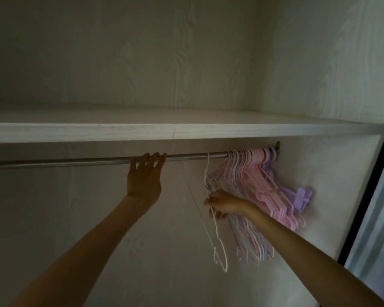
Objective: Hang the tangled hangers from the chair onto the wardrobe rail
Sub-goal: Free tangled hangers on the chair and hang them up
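Up here we rest our left hand [144,178], fingers straight, on the wardrobe rail [75,161]; our right hand [222,203] pinches a white hanger [217,235] beside the hangers [253,171] bunched at the rail's right end.

left hand [145,180] is up on the wardrobe rail [75,161], fingers draped over it. right hand [222,204] pinches a thin white hanger [217,238] hooked on the rail, just beside a packed bunch of pink, blue and purple hangers [259,173] at the right end, under the shelf [142,131]
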The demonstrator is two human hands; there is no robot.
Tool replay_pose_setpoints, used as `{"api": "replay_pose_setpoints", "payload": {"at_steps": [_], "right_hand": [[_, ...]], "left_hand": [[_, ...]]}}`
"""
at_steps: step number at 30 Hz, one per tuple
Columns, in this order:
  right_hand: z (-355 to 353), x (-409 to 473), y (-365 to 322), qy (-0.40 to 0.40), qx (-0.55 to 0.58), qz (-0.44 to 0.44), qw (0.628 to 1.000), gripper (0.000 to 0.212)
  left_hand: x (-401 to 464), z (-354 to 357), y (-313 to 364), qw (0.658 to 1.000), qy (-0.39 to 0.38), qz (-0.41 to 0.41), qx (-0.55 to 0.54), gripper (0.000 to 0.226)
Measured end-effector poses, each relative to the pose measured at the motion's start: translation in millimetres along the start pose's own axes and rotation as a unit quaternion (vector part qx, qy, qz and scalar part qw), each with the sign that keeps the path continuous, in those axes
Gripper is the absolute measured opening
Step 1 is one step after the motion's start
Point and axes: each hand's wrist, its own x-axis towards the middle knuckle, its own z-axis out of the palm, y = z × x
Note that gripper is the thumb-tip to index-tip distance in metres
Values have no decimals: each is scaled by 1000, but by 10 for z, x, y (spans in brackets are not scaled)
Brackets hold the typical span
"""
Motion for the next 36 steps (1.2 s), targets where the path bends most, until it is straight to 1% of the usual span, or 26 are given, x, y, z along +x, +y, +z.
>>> {"api": "replay_pose_setpoints", "payload": {"at_steps": [1,2,3,4,5,6,7,9,11,12,16,21,25,29,31,33,34,35,36], "right_hand": [[-3,-34,35,10,-46,-4,999,36],[-31,-18,41,58,-101,-26,993,40],[-71,-44,38,142,-149,-58,977,43],[-131,-61,-16,235,-172,-96,952,45],[-187,-56,-94,310,-168,-138,926,47],[-239,-21,-175,361,-165,-177,901,48],[-289,37,-254,384,-184,-204,881,51],[-330,230,-342,367,-277,-220,860,59],[-338,414,-307,337,-348,-209,849,63],[-358,491,-253,342,-364,-207,841,63],[-491,637,22,406,-377,-229,800,65],[-655,613,288,423,-373,-225,795,74],[-716,511,350,410,-379,-235,796,72],[-625,146,411,386,-375,-213,815,73],[-544,-141,454,388,-392,-204,809,68],[-463,-431,555,392,-404,-208,800,56],[-418,-602,631,401,-402,-208,796,49],[-384,-689,637,392,-396,-205,804,43],[-293,-942,781,397,-392,-187,809,38]], "left_hand": [[-4,-5,-2,1000,2,0,-2,75],[12,-1,-20,1000,4,-1,-1,76],[-6,-8,-17,1000,8,1,4,78],[-15,-5,-7,1000,11,3,11,80],[-22,8,5,1000,11,1,14,82],[-25,16,29,1000,11,-3,13,84],[-27,15,53,1000,8,-6,13,86],[-25,16,96,1000,1,-17,22,88],[-28,21,132,999,-7,-27,36,90],[-33,26,150,999,-10,-32,42,90],[-27,56,214,996,-19,-50,65,93],[-33,74,239,995,-28,-62,70,95],[-45,56,251,993,-53,-72,73,98],[-54,-2,264,991,-85,-77,64,101],[-70,-59,296,988,-111,-74,80,99],[-120,-111,383,987,-118,-69,79,97],[-191,-142,478,991,-110,-54,61,94],[-257,-172,550,994,-103,-34,29,89],[-441,-184,756,995,-97,4,-20,83]]}}
